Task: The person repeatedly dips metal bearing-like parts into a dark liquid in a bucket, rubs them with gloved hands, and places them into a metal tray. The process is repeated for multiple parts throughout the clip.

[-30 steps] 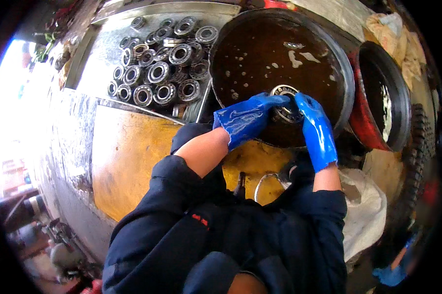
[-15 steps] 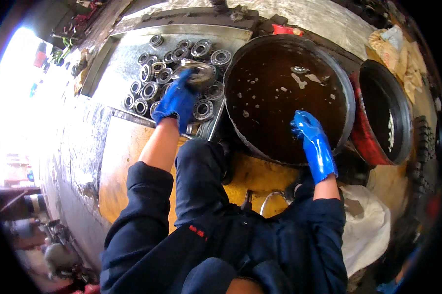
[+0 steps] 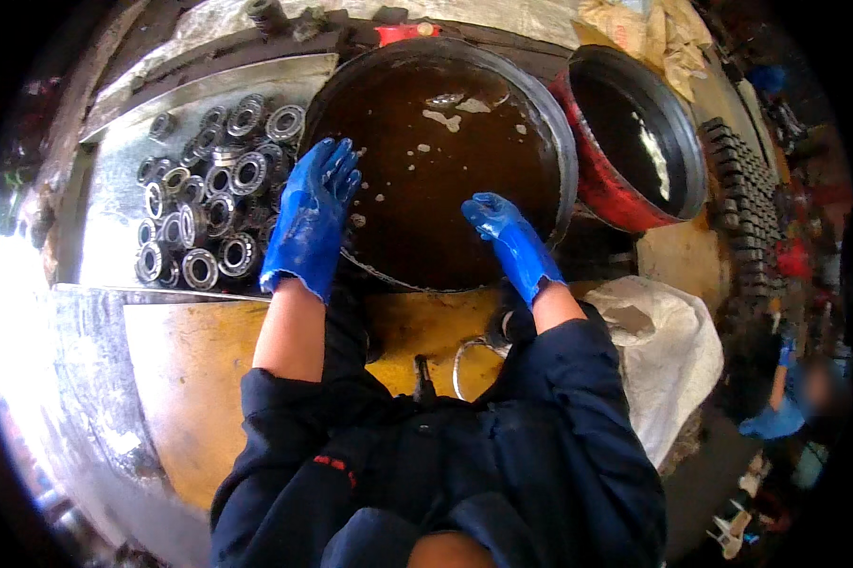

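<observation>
Both my hands wear blue rubber gloves. My left hand (image 3: 315,210) is open, its fingers stretched out over the left rim of a large round drum (image 3: 570,161) that holds dark brown liquid (image 3: 436,213). Bearings (image 3: 248,174) lie heaped in a metal tray (image 3: 114,222) just left of that hand. My right hand (image 3: 510,230) hovers over the right part of the liquid. Its fingers are curled in, and whatever they may hold is hidden. Pale foam (image 3: 445,120) and small flecks float on the surface.
A red drum (image 3: 592,156) with a dark inside leans at the right of the large one. Rows of dark metal parts (image 3: 740,204) lie farther right. A white sack (image 3: 677,355) rests near my right arm. A red object (image 3: 403,34) sits behind the large drum.
My left hand has moved right from over the tray to the drum's rim and let go of a bearing. The view has shifted rightward; the right hand stays over the liquid.
</observation>
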`<action>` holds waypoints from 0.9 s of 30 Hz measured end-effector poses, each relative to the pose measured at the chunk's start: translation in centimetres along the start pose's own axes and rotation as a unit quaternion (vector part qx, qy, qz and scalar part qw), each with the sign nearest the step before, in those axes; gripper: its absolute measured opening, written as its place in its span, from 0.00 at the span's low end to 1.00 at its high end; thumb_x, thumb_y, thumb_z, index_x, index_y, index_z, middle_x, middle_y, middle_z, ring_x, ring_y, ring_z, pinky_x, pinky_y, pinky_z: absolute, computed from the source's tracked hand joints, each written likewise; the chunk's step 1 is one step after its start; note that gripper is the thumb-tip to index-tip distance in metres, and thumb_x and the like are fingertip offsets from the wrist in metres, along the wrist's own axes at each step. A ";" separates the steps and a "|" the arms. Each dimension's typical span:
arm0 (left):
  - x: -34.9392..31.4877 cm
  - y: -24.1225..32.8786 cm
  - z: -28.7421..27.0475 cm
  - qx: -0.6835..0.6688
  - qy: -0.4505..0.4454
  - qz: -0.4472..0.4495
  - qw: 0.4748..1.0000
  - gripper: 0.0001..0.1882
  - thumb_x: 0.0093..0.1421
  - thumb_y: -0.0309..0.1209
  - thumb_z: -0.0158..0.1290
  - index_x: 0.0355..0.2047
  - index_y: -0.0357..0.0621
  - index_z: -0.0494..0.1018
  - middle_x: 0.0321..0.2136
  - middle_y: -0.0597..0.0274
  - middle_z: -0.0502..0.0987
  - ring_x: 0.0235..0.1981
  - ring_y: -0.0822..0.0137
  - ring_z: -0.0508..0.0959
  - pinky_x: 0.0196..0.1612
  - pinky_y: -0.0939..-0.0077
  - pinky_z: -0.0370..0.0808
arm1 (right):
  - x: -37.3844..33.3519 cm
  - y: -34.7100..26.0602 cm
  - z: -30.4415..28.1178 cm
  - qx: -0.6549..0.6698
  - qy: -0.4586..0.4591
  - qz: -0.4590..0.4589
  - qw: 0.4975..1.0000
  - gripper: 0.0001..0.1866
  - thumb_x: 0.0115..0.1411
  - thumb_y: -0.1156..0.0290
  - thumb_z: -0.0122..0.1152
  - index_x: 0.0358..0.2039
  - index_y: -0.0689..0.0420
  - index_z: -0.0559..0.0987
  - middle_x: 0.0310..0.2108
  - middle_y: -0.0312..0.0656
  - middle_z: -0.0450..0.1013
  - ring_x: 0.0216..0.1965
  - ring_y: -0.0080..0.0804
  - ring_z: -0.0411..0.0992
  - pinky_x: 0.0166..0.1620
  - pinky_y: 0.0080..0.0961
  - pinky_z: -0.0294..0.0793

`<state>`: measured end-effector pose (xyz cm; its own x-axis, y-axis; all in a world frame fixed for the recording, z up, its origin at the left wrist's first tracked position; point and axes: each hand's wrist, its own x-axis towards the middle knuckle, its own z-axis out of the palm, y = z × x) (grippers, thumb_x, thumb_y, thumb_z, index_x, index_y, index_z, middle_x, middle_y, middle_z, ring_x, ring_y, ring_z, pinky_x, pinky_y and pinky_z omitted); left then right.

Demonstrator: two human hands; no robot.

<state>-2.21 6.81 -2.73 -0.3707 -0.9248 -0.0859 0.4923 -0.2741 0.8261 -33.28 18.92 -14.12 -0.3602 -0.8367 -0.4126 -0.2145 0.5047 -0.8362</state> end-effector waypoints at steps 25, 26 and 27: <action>4.6 4.2 -4.3 -0.252 0.189 -0.006 0.949 0.25 0.74 0.40 0.46 0.65 0.39 0.65 0.65 0.45 0.70 0.65 0.49 0.71 0.65 0.54 0.71 | 9.5 -8.7 2.5 -0.665 -0.120 -0.054 0.735 0.14 0.47 0.63 0.72 0.32 0.58 0.88 0.37 0.56 0.82 0.37 0.56 0.81 0.40 0.46 0.81; 4.7 4.2 -4.1 -0.256 0.183 -0.009 0.949 0.25 0.74 0.40 0.46 0.65 0.39 0.65 0.65 0.45 0.70 0.65 0.49 0.71 0.65 0.54 0.71 | 9.6 -6.7 2.3 -0.667 -0.120 -0.051 0.733 0.14 0.47 0.63 0.72 0.32 0.58 0.88 0.37 0.56 0.82 0.37 0.56 0.81 0.40 0.46 0.81; 5.2 3.8 -3.1 -0.265 0.167 -0.019 0.949 0.25 0.74 0.40 0.46 0.65 0.39 0.65 0.65 0.45 0.71 0.65 0.49 0.72 0.64 0.54 0.72 | 9.6 -3.4 0.8 -0.678 0.006 -0.067 0.732 0.14 0.45 0.62 0.73 0.31 0.56 0.88 0.36 0.54 0.82 0.37 0.54 0.81 0.41 0.45 0.82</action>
<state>0.15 0.12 -1.70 -0.1689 -0.9194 -0.3551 0.8441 -0.3210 0.4295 -35.30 8.99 -15.50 -0.2599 -0.8998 -0.3503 -0.9497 0.1726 0.2614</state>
